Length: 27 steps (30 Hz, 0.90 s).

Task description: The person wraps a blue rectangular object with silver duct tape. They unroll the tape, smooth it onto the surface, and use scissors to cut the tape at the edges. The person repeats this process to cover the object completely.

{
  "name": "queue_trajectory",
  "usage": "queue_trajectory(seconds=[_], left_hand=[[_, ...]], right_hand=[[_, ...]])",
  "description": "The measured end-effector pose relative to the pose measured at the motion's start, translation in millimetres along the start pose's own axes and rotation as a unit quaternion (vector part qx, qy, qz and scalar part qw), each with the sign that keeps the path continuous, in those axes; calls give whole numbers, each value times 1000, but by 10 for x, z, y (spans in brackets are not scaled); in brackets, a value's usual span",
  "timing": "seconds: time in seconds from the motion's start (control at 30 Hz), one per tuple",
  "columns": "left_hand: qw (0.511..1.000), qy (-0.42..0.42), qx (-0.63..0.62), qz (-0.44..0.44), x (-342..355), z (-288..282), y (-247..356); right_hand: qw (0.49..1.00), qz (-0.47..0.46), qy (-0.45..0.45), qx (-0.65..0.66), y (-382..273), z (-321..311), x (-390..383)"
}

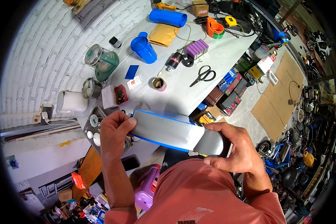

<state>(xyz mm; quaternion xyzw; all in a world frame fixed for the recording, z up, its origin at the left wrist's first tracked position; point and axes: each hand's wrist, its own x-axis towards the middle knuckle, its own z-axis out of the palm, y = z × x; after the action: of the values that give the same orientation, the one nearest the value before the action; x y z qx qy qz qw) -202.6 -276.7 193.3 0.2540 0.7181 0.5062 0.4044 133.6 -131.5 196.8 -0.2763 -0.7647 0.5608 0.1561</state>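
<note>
My left hand [115, 130] pinches the left end of a flat blue piece [161, 143], thumb on top. A wide strip of silver tape [166, 127] lies along it, with blue showing at both long edges. The strip runs on to a roll of silver tape [210, 143] at the right end. Around that roll my right hand [244, 149] is closed, fingers on the far side and thumb on the near side. Both hands hold the work in front of my body, at the table's near edge. The underside of the blue piece is hidden.
On the white table [138, 97] are scissors [203, 75], a small tin [159, 84], a purple battery pack [197, 49], blue film rolls [143, 49] and an orange tape dispenser [214, 28]. A grey tray [97, 115] stands left. Boxes [235, 93] crowd the table's right side.
</note>
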Motion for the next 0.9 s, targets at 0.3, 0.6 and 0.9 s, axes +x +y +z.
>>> queue_trajectory(seconds=[0.3, 0.6, 0.9], left_hand=[[990, 32, 133, 25, -25, 4, 32], [989, 13, 146, 16, -27, -43, 63], [977, -29, 202, 53, 73, -209, 37]], right_hand=[[1000, -8, 16, 12, 123, 57, -8], [1000, 15, 10, 23, 124, 83, -11], [1000, 13, 10, 6, 75, 84, -21]])
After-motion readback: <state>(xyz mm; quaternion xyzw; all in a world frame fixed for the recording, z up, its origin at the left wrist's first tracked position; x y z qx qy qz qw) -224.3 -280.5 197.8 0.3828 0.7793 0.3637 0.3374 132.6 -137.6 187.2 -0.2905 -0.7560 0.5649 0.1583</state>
